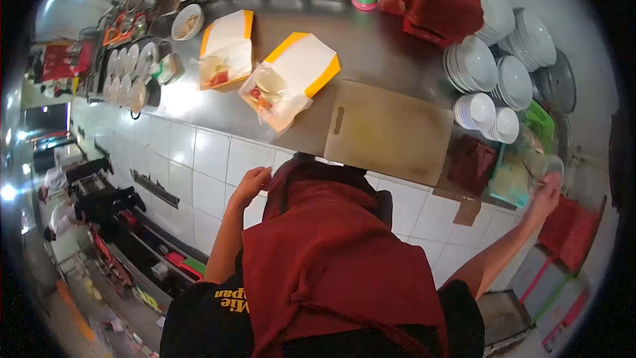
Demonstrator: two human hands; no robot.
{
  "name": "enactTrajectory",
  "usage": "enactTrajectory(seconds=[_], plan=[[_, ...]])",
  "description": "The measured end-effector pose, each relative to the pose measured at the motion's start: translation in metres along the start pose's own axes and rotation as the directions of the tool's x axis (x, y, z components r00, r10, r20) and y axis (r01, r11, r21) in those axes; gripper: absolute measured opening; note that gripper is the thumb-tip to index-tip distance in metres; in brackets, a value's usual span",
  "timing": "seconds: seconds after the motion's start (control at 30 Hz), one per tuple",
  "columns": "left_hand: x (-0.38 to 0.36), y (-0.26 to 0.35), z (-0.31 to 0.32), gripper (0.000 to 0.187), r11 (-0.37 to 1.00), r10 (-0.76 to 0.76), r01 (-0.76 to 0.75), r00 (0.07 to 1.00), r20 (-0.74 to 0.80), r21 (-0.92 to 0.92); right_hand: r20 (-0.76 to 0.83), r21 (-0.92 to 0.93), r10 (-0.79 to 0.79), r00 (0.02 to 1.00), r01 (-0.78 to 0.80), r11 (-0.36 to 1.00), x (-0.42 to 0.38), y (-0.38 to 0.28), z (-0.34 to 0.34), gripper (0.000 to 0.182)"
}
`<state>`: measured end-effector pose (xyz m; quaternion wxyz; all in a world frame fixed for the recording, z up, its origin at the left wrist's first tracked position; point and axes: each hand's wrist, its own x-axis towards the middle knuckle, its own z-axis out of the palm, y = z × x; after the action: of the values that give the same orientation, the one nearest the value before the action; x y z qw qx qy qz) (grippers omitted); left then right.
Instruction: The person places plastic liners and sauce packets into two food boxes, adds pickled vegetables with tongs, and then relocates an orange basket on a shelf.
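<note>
Our right hand (545, 195) has its fingers bent at the edge of a clear plastic piece (555, 167), beside the outer end of a teal tub (501, 189); we cannot tell how firmly it grips. We judge the step in hand to be handling that piece at the tub, and the next move to call for a secure pinch and a path clear of the rim. Left of this hand lie a dark red cloth (472, 162) and, farther off, a cutting board (391, 136) on the surface (391, 56). Our left hand (252, 183) is loosely curled, half open, nothing visible in it; ahead of it stand a nearer open box (305, 59) and a farther open box (226, 33).
</note>
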<state>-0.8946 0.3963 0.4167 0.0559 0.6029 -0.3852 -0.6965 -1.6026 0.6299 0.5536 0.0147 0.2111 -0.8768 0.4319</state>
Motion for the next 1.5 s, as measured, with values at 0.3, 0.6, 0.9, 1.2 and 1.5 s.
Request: enactTrajectory(seconds=[0.3, 0.6, 0.9, 1.2, 1.5], plan=[[-0.051, 0.137, 0.144, 0.019, 0.939, 0.342, -0.313, 0.894, 0.288, -0.144, 0.823, 0.562, -0.567, -0.033, -0.097, 0.821, -0.285, -0.234, 0.206, 0.055], [-0.054, 0.06, -0.006, 0.019, 0.835, 0.522, -0.54, 0.838, 0.161, 0.105, 0.862, 0.506, -0.491, 0.124, -0.177, 0.844, -0.43, -0.275, 0.264, 0.054], [-0.099, 0.004, -0.152, 0.015, 0.763, 0.638, -0.645, 0.762, -0.106, -0.041, 0.874, 0.445, -0.485, 0.012, -0.417, 0.792, -0.574, -0.346, 0.328, 0.051], [-0.086, 0.013, -0.209, 0.016, 0.63, 0.776, -0.748, 0.603, -0.183, 0.21, 0.836, 0.51, -0.549, 0.019, -0.394, 0.764, -0.595, -0.398, 0.362, 0.049], [-0.04, 0.08, -0.244, 0.018, 0.577, 0.816, -0.758, 0.549, -0.182, 0.304, 0.823, 0.53, -0.563, 0.077, -0.461, 0.712, -0.569, -0.431, 0.432, 0.049]])
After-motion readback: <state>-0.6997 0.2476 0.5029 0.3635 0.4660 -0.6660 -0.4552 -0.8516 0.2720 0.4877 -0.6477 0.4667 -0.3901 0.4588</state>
